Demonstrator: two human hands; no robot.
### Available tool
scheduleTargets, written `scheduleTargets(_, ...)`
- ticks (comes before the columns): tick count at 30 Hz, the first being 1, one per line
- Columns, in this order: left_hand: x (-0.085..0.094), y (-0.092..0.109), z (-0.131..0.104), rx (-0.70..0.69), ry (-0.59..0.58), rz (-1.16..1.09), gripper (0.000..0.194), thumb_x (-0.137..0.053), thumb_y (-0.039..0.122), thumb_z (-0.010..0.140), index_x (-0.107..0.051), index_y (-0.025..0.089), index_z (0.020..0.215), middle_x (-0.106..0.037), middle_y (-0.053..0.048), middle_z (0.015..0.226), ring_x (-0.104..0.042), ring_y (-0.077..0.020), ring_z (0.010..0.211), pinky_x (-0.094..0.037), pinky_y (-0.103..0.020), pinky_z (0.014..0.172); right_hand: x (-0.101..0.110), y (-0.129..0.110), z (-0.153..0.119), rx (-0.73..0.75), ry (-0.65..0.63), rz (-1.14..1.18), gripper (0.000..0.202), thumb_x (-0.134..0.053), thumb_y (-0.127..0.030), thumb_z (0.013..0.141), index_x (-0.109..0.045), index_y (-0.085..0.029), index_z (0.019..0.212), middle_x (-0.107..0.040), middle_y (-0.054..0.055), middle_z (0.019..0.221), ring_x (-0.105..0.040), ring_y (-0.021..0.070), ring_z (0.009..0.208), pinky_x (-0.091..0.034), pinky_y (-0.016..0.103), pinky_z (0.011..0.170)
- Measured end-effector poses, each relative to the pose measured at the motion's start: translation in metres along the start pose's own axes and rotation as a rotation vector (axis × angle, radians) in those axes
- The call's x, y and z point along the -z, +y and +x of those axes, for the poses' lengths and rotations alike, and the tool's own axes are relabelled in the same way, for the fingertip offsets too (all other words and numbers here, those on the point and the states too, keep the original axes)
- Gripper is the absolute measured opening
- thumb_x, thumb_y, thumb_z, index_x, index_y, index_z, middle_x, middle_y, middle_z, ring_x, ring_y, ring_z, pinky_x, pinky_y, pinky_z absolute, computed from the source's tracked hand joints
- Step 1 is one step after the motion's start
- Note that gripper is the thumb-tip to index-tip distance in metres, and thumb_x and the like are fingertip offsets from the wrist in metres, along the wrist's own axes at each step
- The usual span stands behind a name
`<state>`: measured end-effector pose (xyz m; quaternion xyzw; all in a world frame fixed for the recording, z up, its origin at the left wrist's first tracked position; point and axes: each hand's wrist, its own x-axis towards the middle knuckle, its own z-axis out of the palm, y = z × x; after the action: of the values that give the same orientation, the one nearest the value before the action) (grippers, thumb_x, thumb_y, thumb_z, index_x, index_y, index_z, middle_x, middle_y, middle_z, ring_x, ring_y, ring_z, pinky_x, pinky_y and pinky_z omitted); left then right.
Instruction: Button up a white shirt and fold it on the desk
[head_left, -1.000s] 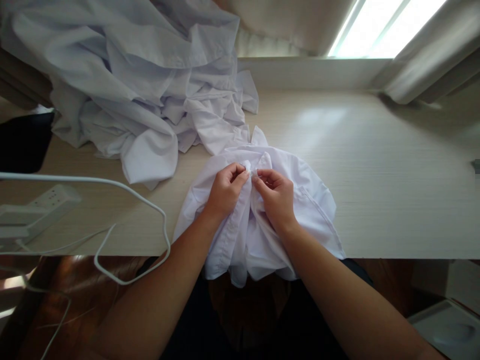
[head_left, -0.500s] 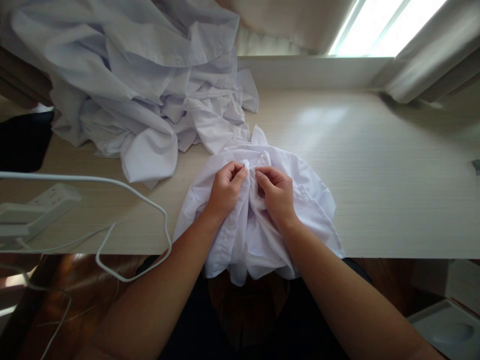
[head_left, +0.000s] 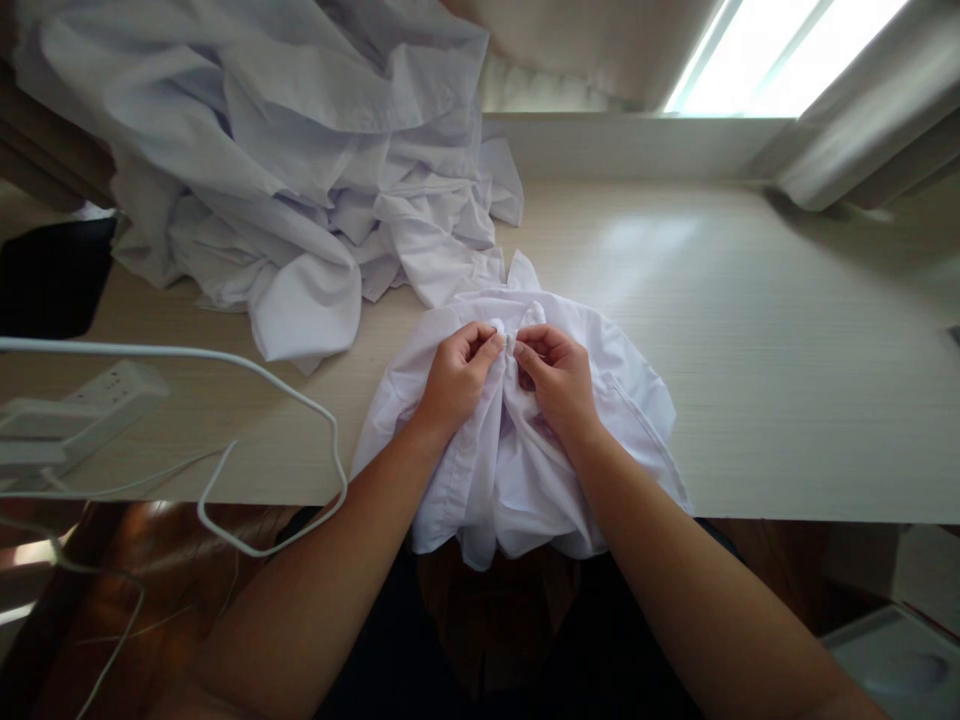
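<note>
A white shirt [head_left: 630, 400] lies bunched at the table's front edge, its lower part hanging over that edge. My left hand [head_left: 461, 370] is closed, thumb and finger pinching the shirt's edge near the top of the front opening. Close beside it, my right hand [head_left: 556, 375] pinches the facing edge the same way. The two sets of fingertips nearly meet. Whether a button sits between them is too small to make out. Below my hands the front edges fall in folds towards me.
A large heap of white garments [head_left: 300, 180] covers the back left of the table [head_left: 750, 380] and meets the shirt. At the left lie a power strip [head_left: 112, 400], a looping white cable [head_left: 300, 400] and a black object [head_left: 56, 275]. Curtains [head_left: 847, 120] hang by the window.
The view has shifted slightly, moving everything a little to the right in the picture. My fingertips have come a bit closer together, both hands still pinching the shirt.
</note>
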<state>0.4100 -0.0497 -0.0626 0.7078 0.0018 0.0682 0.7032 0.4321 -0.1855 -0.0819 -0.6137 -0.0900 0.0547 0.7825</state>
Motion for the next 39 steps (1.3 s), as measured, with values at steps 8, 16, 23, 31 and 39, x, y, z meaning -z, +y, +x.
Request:
scheduleTargets(8,-0.0001,-0.0025,0.0009,0.046,0.000,-0.072,0.026,-0.068,0.041,0.086,-0.061,0.017,0.077,-0.055,0.001,0.074,-0.048,-0.0107,0.069,-0.040,-0.021,0.063,-0.0022,-0.0027,0.0002,0.006,0.001,-0.004,0.015,-0.070,-0.029,0.083,-0.062,-0.020,0.091,-0.058,-0.003,0.071,-0.043,0.0063,0.052,-0.034,0.021,0.046)
scheduleTargets(16,0.0004,-0.0005,0.0010,0.087,-0.036,-0.135,0.027,-0.067,0.041,0.086,-0.061,0.017,0.076,-0.055,0.001,0.073,-0.048,-0.0102,0.069,-0.041,-0.021,0.064,-0.0015,-0.0042,-0.0013,0.022,0.017,-0.098,0.020,-0.070,-0.036,0.083,-0.064,-0.022,0.094,-0.064,0.000,0.081,-0.046,0.0076,0.055,-0.036,0.023,0.049)
scheduleTargets(23,-0.0003,0.0004,0.0004,0.065,0.001,-0.073,0.028,-0.066,0.043,0.086,-0.064,0.017,0.077,-0.062,-0.001,0.078,-0.053,-0.0124,0.074,-0.044,-0.024,0.071,0.0010,-0.0087,0.0006,0.066,-0.025,-0.169,0.022,-0.071,-0.037,0.082,-0.068,-0.020,0.096,-0.066,0.001,0.084,-0.058,0.0111,0.069,-0.047,0.024,0.062)
scheduleTargets(31,0.0012,-0.0012,-0.0041,0.038,0.082,0.061,0.037,-0.062,0.043,0.090,-0.058,0.016,0.064,-0.051,0.001,0.063,-0.043,-0.0108,0.060,-0.035,-0.025,0.057,-0.0008,-0.0017,0.0002,0.124,-0.031,-0.253,0.017,-0.068,-0.034,0.086,-0.067,-0.021,0.096,-0.059,-0.002,0.077,-0.052,0.0094,0.063,-0.044,0.025,0.062)
scheduleTargets(39,0.0007,-0.0019,-0.0030,0.059,0.070,0.058,0.032,-0.063,0.043,0.089,-0.064,0.016,0.072,-0.054,0.000,0.067,-0.044,-0.0110,0.064,-0.035,-0.024,0.058,-0.0031,-0.0032,-0.0013,0.135,-0.026,-0.308,0.018,-0.068,-0.036,0.087,-0.065,-0.022,0.098,-0.052,-0.003,0.072,-0.047,0.0096,0.061,-0.039,0.025,0.057)
